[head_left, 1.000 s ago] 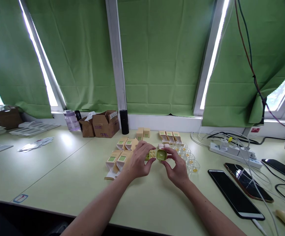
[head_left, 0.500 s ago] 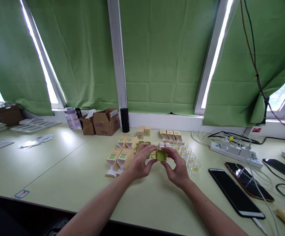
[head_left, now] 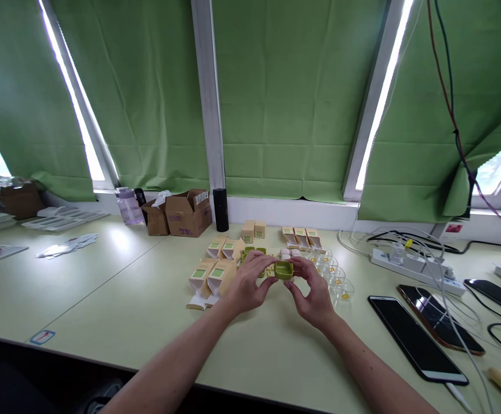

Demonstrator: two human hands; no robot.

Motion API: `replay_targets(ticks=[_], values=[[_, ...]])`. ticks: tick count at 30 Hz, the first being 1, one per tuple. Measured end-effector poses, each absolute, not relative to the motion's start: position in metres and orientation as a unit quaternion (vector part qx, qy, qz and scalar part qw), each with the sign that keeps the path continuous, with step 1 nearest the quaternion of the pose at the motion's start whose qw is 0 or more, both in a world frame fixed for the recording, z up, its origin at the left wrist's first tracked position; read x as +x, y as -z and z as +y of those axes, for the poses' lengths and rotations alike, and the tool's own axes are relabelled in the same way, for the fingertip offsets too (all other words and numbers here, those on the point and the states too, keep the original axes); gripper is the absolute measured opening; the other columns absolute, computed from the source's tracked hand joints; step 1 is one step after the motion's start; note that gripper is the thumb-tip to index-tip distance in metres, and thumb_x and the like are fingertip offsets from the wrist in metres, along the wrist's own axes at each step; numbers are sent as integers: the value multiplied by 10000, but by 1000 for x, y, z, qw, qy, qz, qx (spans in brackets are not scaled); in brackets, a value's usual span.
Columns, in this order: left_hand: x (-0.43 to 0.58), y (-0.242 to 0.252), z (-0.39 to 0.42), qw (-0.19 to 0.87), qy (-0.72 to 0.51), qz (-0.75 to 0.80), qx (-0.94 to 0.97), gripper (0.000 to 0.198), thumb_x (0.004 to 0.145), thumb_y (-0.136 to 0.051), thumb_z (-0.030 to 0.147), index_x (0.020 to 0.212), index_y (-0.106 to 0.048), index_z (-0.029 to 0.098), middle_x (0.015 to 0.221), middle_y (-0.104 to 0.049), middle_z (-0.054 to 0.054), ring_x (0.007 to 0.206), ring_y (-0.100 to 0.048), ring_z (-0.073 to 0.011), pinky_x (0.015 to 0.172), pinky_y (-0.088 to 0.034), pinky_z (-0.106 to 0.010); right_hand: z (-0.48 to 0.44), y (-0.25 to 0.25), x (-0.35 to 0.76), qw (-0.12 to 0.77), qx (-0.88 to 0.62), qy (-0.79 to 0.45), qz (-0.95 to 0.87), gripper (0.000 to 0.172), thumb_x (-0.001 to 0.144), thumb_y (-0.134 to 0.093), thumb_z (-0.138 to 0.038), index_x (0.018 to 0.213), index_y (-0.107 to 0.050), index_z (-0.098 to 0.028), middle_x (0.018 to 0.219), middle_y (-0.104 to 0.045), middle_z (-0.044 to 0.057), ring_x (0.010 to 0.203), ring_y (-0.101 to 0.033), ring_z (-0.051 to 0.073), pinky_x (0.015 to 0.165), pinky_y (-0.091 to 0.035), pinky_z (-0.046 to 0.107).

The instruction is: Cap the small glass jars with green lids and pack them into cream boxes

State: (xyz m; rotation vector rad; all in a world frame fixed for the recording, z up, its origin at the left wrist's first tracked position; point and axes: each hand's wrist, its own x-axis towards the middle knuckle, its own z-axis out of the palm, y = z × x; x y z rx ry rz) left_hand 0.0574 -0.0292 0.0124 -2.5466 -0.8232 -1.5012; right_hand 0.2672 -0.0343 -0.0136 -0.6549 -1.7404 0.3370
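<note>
Between my two hands is a small green square cup, raised above the table. My left hand pinches its left side, and my right hand grips the right side with thumb and fingers. Behind my left hand, more green pieces are partly hidden. Opened kraft boxes with green labels stand just left of that hand. To the right of my right hand are several clear cups with yellow spots in the bottom. Some pale pink blocks sit behind the green cup.
Farther back stand small kraft boxes, a black cylinder, cardboard cartons and a purple bottle. Phones, a power strip and loose cables occupy the right side. Flat packets lie at left.
The green cup has tilted, so more of its outer side now shows and less of its inside. Both hands keep their grip. At the far left edge, something brownish has appeared over the flat tray.
</note>
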Motion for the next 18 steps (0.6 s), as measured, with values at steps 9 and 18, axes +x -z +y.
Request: replay_targets(ticks=[9, 18], values=[[59, -11, -28, -8, 516, -311, -798, 214, 954, -679, 307, 1138, -698, 199, 1006, -739, -113, 1015, -613, -279, 858, -562, -440, -33, 16, 270, 550, -294, -134, -770, 528, 963, -622, -243, 1457, -443, -292, 1237, -720, 106, 893, -735, 229, 850, -653, 444], [60, -6, -25, -39, 530, -348, -773, 148, 967, -664, 331, 977, -709, 190, 905, -670, -82, 910, -625, -230, 772, -538, -353, -30, 21, 268, 548, -296, -115, -774, 515, 992, -583, -260, 1491, -460, -301, 1085, -755, 58, 770, -737, 193, 779, -660, 396]])
